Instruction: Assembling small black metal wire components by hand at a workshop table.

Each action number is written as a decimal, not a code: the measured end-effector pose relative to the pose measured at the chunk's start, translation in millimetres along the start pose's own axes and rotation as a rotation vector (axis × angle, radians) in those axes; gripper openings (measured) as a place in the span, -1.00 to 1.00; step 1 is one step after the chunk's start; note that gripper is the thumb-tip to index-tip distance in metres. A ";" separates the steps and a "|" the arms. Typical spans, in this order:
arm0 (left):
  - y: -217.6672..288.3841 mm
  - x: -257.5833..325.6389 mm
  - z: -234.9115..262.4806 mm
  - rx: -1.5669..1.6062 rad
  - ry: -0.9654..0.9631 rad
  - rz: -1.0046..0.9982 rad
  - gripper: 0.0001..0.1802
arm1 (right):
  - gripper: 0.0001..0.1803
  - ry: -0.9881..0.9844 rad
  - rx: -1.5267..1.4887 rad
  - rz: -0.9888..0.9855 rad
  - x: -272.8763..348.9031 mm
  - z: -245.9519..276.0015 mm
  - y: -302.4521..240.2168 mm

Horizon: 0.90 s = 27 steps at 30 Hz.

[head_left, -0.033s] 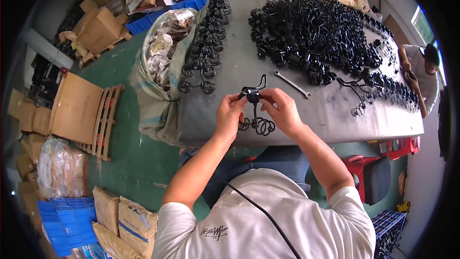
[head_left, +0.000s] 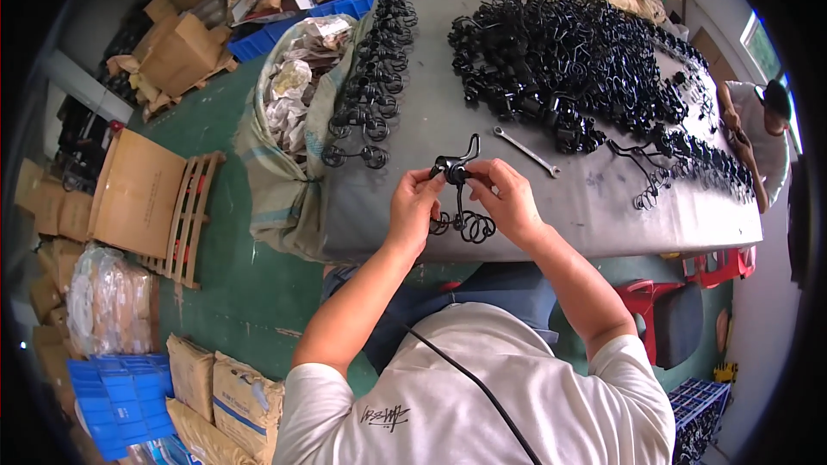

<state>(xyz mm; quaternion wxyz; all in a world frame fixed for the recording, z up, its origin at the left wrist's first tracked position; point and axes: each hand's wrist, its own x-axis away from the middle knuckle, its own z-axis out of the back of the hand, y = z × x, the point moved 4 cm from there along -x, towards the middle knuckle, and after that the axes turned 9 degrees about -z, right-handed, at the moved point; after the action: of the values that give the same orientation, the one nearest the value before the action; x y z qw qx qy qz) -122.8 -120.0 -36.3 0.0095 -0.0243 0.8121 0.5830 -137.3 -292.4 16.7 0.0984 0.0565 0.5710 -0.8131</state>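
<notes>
Between my two hands, over the table's near edge, is a black metal fitting (head_left: 450, 165). It has a thick round middle, a bent arm rising to the upper right and a rod going down to several wire loops. My left hand (head_left: 415, 209) pinches the middle from the left with thumb and fingers. From the right, my right hand (head_left: 506, 195) has its fingertips closed on the same middle part; what exactly lies under them is hidden. Beyond my right hand a combination wrench (head_left: 527, 152) lies flat on the grey table (head_left: 422, 103).
A big heap of similar black fittings (head_left: 560, 60) covers the table's far right. A row of them (head_left: 370, 77) runs along the left edge, beside an open woven sack (head_left: 293, 103) of crumpled paper. Another person (head_left: 758, 133) is at the right end. A red chair (head_left: 642, 301) stands below.
</notes>
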 end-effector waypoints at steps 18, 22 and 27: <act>4.4 3.1 -9.6 -0.082 0.017 0.010 -0.61 | -0.72 -0.112 0.716 0.404 2.4 12.0 -31.0; 8.9 4.5 -14.4 -0.107 0.014 0.023 -0.61 | -0.72 -0.104 0.683 0.504 5.7 16.0 -29.4; 5.3 4.7 -12.5 -0.086 0.011 0.011 -0.61 | -0.76 -0.146 0.494 0.268 2.5 17.2 -19.6</act>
<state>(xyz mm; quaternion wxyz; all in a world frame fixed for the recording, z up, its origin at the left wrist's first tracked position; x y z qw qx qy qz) -127.6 -130.3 -27.4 0.0008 -0.0234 0.7864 0.6173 -143.8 -302.3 40.0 0.2292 0.0951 0.3346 -0.9091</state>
